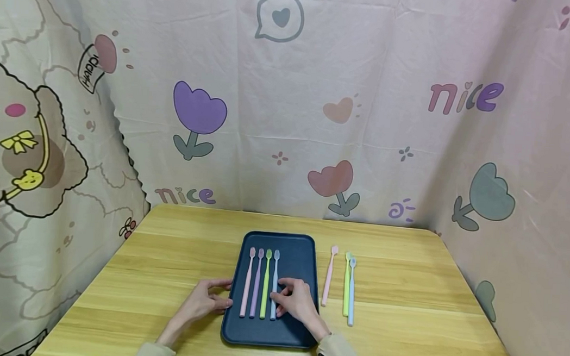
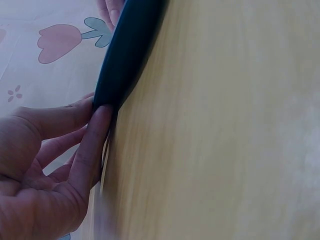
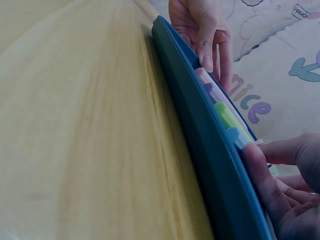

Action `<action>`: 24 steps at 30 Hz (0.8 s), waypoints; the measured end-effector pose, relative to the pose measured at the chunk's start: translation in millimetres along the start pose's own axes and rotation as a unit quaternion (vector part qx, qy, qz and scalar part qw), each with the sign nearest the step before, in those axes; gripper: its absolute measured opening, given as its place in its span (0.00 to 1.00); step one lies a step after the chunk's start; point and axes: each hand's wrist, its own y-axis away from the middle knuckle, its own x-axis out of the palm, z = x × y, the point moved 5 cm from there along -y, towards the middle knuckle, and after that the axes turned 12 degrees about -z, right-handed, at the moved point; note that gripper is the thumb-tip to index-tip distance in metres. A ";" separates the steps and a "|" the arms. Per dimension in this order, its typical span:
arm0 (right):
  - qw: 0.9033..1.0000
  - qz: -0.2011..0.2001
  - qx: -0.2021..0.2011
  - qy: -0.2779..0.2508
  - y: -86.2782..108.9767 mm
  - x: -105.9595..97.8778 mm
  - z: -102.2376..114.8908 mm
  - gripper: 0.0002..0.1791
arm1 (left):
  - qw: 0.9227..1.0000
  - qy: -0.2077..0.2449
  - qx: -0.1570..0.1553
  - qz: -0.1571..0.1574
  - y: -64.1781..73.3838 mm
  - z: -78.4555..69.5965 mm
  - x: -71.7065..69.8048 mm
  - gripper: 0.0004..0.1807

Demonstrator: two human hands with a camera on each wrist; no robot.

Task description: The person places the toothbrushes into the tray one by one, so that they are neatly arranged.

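Note:
A dark blue tray (image 1: 294,257) holds a row of toothbrushes with heads toward the far end: pink (image 1: 246,290), purple (image 1: 256,288), green (image 1: 265,288) and blue (image 1: 276,273). My right hand (image 1: 299,301) pinches the blue one, which lies rightmost in the row; in the right wrist view the thumb (image 3: 257,162) touches its handle end. At the tray's left side, my left hand (image 1: 201,302) holds the rim between thumb and fingers, as the left wrist view shows closer. The right hand partly covers the tray's right half.
To the right of the tray, a pink toothbrush (image 1: 328,278) lies alone on the wooden table (image 1: 405,294). Farther right, a green toothbrush (image 1: 346,290) and a blue toothbrush (image 1: 352,296) lie side by side. A patterned cloth (image 1: 280,90) hangs behind the table.

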 end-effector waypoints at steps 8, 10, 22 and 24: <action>1.000 -0.001 0.002 -0.002 0.6 0.1 0.6 0.29 | 1.000 0.001 -0.004 -0.001 -0.3 0.9 0.1 0.34; 1.000 -0.001 0.000 -0.001 0.6 0.1 0.7 0.30 | 1.000 0.001 -0.001 0.000 -0.1 0.1 0.0 0.33; 1.000 -0.003 -0.010 -0.013 1.9 -1.7 3.7 0.30 | 1.000 -0.001 -0.004 -0.002 0.5 -0.2 0.2 0.34; 1.000 -0.003 -0.010 -0.016 2.1 -2.6 4.2 0.29 | 1.000 0.001 -0.005 -0.002 0.5 0.3 0.0 0.34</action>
